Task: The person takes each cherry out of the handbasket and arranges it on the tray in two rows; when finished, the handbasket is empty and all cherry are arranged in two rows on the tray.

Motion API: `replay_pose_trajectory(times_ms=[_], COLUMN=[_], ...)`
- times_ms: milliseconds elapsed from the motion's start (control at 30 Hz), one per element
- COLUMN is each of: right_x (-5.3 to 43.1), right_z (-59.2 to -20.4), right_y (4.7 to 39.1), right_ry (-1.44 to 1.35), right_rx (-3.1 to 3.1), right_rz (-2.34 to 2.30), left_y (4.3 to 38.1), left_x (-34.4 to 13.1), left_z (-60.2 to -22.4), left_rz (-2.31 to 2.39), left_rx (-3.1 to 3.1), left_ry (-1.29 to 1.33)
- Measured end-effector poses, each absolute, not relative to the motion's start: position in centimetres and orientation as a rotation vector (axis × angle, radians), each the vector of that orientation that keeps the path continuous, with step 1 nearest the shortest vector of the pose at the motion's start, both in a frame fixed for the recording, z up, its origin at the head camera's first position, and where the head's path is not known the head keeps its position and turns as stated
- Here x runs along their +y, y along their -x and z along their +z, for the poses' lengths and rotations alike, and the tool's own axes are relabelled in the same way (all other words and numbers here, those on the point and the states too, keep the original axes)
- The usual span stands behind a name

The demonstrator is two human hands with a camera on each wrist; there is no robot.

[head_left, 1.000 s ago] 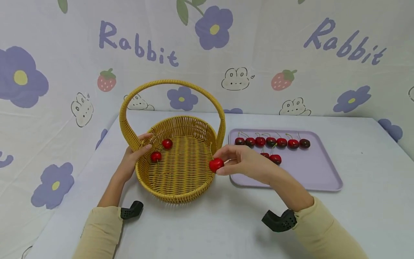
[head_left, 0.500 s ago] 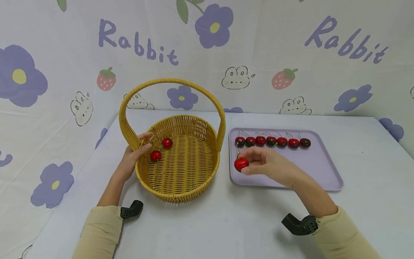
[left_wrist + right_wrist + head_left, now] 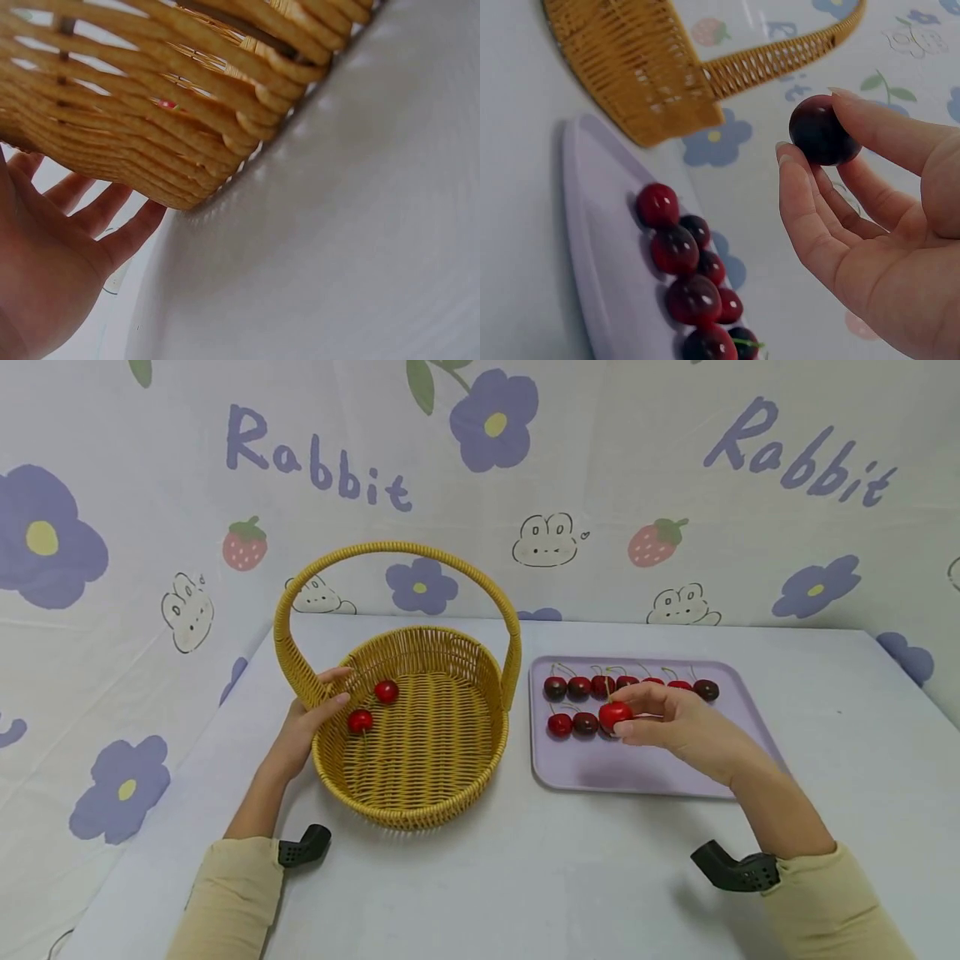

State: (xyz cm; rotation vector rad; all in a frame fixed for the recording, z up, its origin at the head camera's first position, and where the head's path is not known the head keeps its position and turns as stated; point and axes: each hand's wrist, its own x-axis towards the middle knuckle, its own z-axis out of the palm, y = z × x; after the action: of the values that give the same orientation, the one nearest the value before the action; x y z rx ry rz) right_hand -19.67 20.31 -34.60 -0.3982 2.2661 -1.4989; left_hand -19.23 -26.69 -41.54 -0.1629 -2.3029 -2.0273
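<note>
My right hand point(image 3: 678, 727) pinches a red cherry point(image 3: 615, 716) between thumb and fingertips, its stem pointing up. Seen by the right wrist camera, the same cherry point(image 3: 823, 131) looks dark. It overlaps the front row of cherries on the lilac tray point(image 3: 592, 774). At the left, my left hand point(image 3: 303, 731) grips the side of a yellow wicker basket point(image 3: 408, 817) near its handle base, thumb over the rim. The left wrist view has its fingers point(image 3: 135, 232) against the outside weave. Two cherries, one at the back point(image 3: 386, 692) and one nearer point(image 3: 360, 722), lie in the basket.
Several cherries form a back row point(image 3: 578, 687) on the tray; a shorter front row point(image 3: 559, 725) is partly hidden by my right hand. The basket's tall arched handle point(image 3: 397, 548) rises above its bowl. A printed cloth point(image 3: 465, 502) hangs behind the white table point(image 3: 450, 893).
My right hand has carried the cherry rightward from the basket's right rim to over the middle of the tray. The left hand and the basket have stayed put.
</note>
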Motion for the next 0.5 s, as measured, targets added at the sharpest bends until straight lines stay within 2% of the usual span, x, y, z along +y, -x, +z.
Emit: replay_pose_trajectory(times_ms=[500], right_x=[25.1], right_z=[-36.1], right_y=[22.3], right_ry=[0.314], right_rx=[2.051], right_rz=[-1.754], left_y=[19.1], left_x=[-26.6], left_z=[-41.3], left_rz=[-2.022], left_rx=[-2.304], left_ry=[0.166])
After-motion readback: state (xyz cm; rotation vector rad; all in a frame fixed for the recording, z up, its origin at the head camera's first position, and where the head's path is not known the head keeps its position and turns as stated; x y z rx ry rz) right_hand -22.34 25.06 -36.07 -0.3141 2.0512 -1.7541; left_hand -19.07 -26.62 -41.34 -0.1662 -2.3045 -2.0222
